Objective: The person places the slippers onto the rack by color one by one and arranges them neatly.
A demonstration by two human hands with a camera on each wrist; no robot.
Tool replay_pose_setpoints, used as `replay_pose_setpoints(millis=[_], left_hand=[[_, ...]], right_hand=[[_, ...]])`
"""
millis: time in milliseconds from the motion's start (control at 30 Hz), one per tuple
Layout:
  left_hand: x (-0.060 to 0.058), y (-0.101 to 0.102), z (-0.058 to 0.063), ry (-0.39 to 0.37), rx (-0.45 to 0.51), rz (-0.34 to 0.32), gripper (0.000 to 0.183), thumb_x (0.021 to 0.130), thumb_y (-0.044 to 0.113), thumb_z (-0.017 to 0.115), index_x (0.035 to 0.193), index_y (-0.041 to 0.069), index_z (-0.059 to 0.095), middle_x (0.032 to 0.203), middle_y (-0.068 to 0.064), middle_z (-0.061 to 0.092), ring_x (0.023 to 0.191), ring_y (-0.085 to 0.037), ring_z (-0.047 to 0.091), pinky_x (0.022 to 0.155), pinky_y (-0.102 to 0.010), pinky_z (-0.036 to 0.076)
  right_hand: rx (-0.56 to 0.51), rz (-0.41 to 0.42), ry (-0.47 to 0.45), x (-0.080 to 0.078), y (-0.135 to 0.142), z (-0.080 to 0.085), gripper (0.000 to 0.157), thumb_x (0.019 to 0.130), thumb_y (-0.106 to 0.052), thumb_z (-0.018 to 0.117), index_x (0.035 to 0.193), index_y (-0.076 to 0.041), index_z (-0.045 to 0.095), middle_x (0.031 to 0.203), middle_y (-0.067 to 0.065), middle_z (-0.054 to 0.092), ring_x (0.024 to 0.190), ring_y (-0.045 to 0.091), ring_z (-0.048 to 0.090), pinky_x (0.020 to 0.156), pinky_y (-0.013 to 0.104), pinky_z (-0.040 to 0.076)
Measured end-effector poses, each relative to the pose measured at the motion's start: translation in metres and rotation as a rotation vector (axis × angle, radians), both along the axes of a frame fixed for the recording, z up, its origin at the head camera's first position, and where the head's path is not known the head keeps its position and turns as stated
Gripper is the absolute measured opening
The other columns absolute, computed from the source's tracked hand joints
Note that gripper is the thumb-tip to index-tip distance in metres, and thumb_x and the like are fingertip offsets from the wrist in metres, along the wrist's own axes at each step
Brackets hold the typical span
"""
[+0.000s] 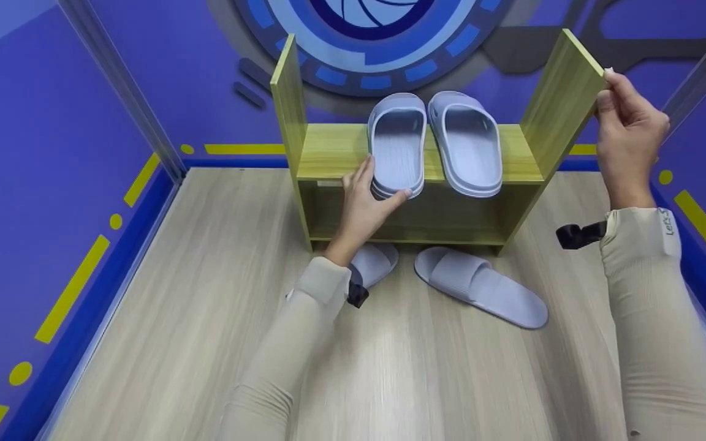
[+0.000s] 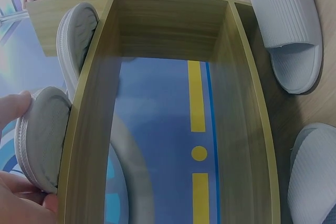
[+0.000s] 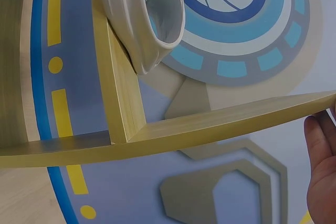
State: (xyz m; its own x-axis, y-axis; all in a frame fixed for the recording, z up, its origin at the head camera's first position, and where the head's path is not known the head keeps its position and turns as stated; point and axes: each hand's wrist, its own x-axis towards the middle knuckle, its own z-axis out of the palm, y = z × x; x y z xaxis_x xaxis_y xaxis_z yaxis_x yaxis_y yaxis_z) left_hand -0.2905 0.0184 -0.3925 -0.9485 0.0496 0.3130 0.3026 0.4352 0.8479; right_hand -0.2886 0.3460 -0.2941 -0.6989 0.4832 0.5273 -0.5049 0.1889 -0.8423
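Observation:
A pair of light grey clogs stands on the upper board of a small wooden shoe rack [image 1: 331, 152], heels toward me. My left hand [image 1: 360, 207] grips the heel of the left clog [image 1: 398, 150], thumb on one side and fingers on the other. In the left wrist view that clog's heel [image 2: 44, 135] reaches over the board's front edge. Beside it, the right clog [image 1: 472, 147] is untouched. My right hand [image 1: 632, 131] pinches the top front corner of the rack's right side panel [image 1: 564, 104]; in the right wrist view, fingers [image 3: 319, 142] lie against that panel's edge.
On the wood-look floor [image 1: 218, 294] in front of the rack lie two grey slide slippers: the right slipper [image 1: 482, 285] angled outward, the left slipper [image 1: 377, 263] partly hidden by my left wrist. A blue patterned wall [image 1: 163, 61] stands behind, with side walls left and right.

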Motion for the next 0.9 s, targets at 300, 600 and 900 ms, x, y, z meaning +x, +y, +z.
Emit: replay_pose_setpoints(millis=[300,600,900], left_hand=[[0.000,0.005,0.000,0.024,0.003,0.007,0.091,0.074,0.031,0.082,0.145,-0.003,0.037,0.152,-0.017,0.036,0.129,-0.031,0.034,0.111,-0.040,0.033],[0.001,0.012,0.000,0.032,-0.004,0.024,0.093,0.073,0.032,0.083,0.145,-0.003,0.037,0.153,-0.015,0.036,0.128,-0.029,0.034,0.109,-0.037,0.034],[0.002,0.015,-0.001,0.042,-0.004,0.015,0.091,0.075,0.031,0.081,0.146,-0.004,0.035,0.154,-0.016,0.034,0.129,-0.030,0.033,0.111,-0.038,0.032]], right_hand=[[0.043,-0.021,0.005,0.001,-0.001,0.000,0.030,0.087,-0.007,0.066,0.116,-0.005,0.070,0.118,0.006,0.069,0.099,0.007,0.068,0.083,0.014,0.052],[0.045,-0.020,0.010,0.005,-0.004,0.002,0.030,0.087,-0.007,0.065,0.116,-0.006,0.070,0.120,0.008,0.068,0.101,0.007,0.067,0.084,0.014,0.052],[0.035,-0.017,0.005,0.007,-0.006,0.003,0.029,0.087,-0.007,0.066,0.116,-0.007,0.070,0.118,0.007,0.069,0.098,0.008,0.068,0.083,0.014,0.052]])
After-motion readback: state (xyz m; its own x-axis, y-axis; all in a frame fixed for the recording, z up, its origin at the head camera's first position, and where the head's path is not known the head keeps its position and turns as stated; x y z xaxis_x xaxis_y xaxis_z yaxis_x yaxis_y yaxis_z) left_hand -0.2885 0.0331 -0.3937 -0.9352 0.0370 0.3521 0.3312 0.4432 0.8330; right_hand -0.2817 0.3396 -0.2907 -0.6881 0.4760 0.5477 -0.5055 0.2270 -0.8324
